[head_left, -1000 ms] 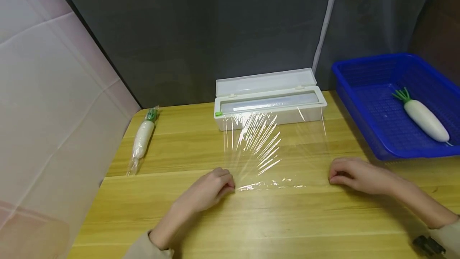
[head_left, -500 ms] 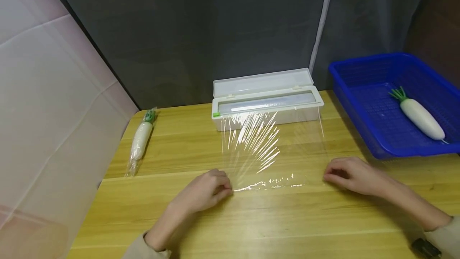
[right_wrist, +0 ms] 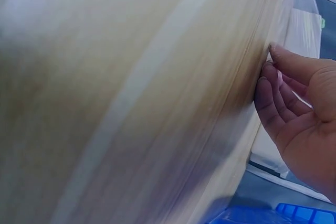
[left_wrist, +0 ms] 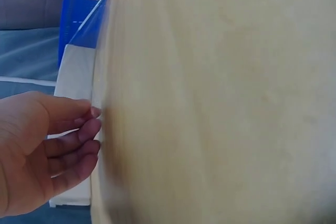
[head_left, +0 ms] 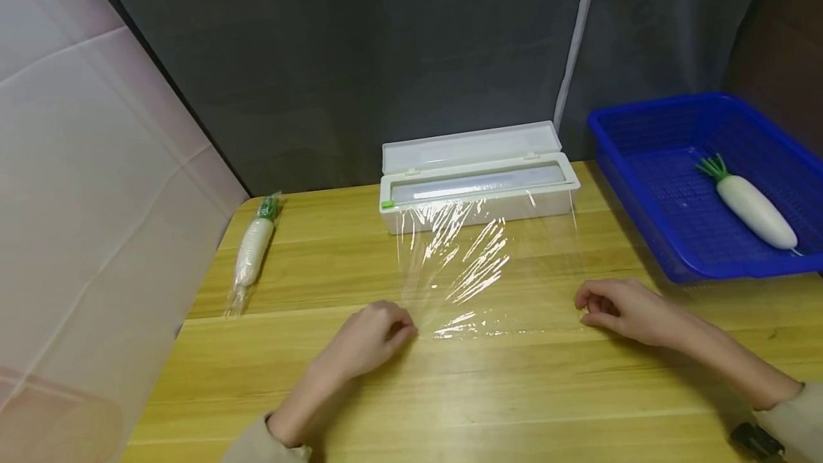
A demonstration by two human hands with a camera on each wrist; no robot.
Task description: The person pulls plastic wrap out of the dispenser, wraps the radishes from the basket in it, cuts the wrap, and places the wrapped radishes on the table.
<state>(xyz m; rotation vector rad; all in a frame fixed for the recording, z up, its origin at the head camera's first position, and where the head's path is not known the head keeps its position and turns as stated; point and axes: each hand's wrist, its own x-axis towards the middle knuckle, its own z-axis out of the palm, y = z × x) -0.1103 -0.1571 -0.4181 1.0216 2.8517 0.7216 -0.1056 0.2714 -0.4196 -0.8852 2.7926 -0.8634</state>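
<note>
A clear sheet of plastic wrap runs from a white cling-film dispenser box toward the person, creased and shiny at its left. The left hand pinches its near left corner between thumb and forefinger, close over the wooden table. At the near right corner, the right hand pinches the film, a small bunched bit showing at its fingertips. The box's lid stands raised behind the film roll. In the left wrist view, the left thumb and forefinger meet at the tips.
On the table's left lies a white radish wrapped in film, its green top at the far end. A blue plastic basket stands at the right with an unwrapped white radish inside. A dark grey curtain hangs behind the table.
The right hand has shifted slightly left, its thumb and forefinger bunching the film's corner. The film's creases have changed and it looks slacker. The left hand stays nearly where it was.
</note>
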